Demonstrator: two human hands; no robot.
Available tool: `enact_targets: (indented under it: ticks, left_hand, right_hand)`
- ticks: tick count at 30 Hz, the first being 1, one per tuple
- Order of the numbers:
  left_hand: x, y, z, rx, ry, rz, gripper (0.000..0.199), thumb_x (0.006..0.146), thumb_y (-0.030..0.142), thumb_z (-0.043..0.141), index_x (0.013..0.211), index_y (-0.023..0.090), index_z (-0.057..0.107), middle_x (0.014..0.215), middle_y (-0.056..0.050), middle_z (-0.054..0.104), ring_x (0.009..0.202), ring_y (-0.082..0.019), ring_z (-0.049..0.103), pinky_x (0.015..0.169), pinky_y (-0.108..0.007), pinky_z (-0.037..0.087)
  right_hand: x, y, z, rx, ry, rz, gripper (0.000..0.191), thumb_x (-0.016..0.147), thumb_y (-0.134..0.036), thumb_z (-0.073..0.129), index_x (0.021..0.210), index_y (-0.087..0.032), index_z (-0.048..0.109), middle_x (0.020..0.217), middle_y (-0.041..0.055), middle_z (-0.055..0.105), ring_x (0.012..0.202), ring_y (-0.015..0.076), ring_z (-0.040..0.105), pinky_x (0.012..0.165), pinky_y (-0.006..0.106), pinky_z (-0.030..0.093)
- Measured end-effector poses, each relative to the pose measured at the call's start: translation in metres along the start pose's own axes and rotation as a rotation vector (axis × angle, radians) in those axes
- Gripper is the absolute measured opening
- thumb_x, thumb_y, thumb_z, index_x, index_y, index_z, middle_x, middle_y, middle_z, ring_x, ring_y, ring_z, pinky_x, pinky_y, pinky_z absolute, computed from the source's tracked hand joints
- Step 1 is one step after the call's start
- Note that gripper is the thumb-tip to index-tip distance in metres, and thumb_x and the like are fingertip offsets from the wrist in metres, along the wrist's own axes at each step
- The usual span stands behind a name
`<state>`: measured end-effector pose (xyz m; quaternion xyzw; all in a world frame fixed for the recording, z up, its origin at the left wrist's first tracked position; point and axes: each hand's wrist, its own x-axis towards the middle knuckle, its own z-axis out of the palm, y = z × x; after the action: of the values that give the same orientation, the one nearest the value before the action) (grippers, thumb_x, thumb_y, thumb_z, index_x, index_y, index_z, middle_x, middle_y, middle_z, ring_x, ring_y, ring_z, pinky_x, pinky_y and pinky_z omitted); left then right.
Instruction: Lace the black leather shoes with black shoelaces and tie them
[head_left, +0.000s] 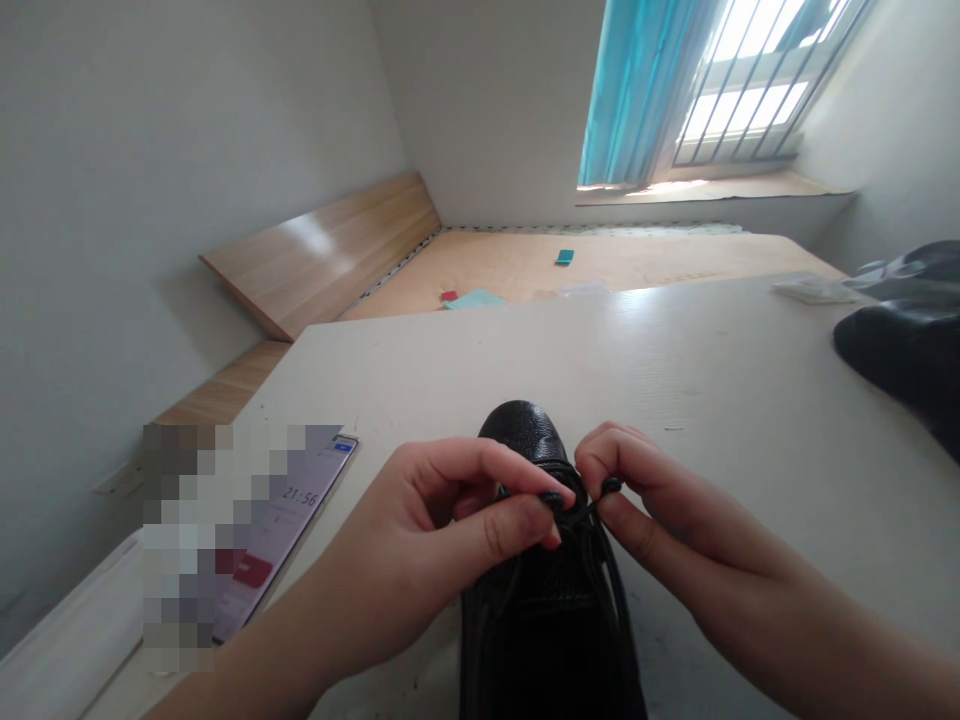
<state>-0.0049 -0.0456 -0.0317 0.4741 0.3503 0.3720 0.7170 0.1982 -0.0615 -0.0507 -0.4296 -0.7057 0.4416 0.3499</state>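
A black leather shoe (525, 430) stands on the white table with its toe pointing away from me. Above its tongue, my left hand (480, 510) pinches a black shoelace (581, 515) between thumb and index finger. My right hand (652, 500) grips another part of the same lace just to the right, also between thumb and fingertips. A short stretch of lace runs between the two pinches, close over the shoe's opening. The fingers of both hands hide part of the lacing, and I cannot make out how the lace is looped.
On the left of the table (465, 360) lies a phone (300, 510) showing 21:56, partly pixelated. Black shoes (900, 340) sit at the right edge, near a clear packet (814, 289). Beyond is a bed board (510, 260) with a teal item (565, 257), below a blue curtain (630, 90).
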Motion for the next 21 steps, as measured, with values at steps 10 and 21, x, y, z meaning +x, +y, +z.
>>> enact_targets:
  ticks: [10, 21]
  left_hand:
    - [-0.004, -0.002, 0.011, 0.54, 0.228, 0.036, 0.013, 0.079, 0.034, 0.073, 0.085, 0.025, 0.081, 0.069, -0.001, 0.069, 0.059, -0.009, 0.053, 0.052, -0.018, 0.041]
    - [-0.001, -0.004, 0.012, 0.574, 0.215, -0.049, 0.026, 0.079, 0.042, 0.065, 0.091, 0.025, 0.08, 0.058, 0.0, 0.053, 0.066, -0.017, 0.055, 0.054, -0.024, 0.036]
  right_hand:
    - [0.003, -0.004, 0.001, -0.039, 0.094, -0.106, 0.015, 0.095, -0.017, 0.05, 0.083, -0.026, 0.054, 0.078, -0.0041, 0.054, 0.073, 0.0117, 0.053, 0.062, 0.022, 0.045]
    - [-0.001, -0.004, 0.008, -0.186, 0.187, -0.288, 0.02, 0.092, -0.008, 0.052, 0.086, -0.026, 0.054, 0.076, -0.006, 0.054, 0.072, 0.0086, 0.054, 0.065, 0.017, 0.047]
